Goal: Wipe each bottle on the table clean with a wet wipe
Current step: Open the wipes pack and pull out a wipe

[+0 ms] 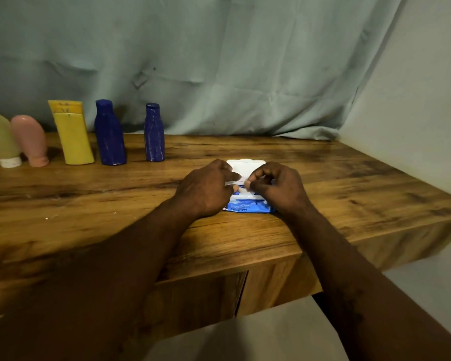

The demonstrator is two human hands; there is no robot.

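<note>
Furthest left: a pale yellowish bottle [0, 138] stands on its white cap at the back of the table [349, 178].
Pink bottle [30, 139]: also cap-down, just beside the pale one.
Yellow tube [72, 134]: upright and leaning a little, next in the row.
Tall blue bottle [110, 134]: upright, near the tube, with pale streaks on its body.
Short blue bottle [154, 134]: upright at the right end of the row, streaked with white marks.
Left hand [206, 188]: fingers curled over the left end of the wet wipes pack [248, 205], gripping it and holding it down.
Pack: lies flat near the front edge, well apart from the bottles, with its white lid [246, 164] flipped open.
Wet wipe [244, 184]: a bit of white shows at the opening, and I cannot tell how far out it is.
Right hand [279, 188]: thumb and forefinger pinch that white bit, other fingers curled.
Progress: this looks like the very start. No bottle is in hand and none looks cleaned, so all five seem left to wipe.
</note>
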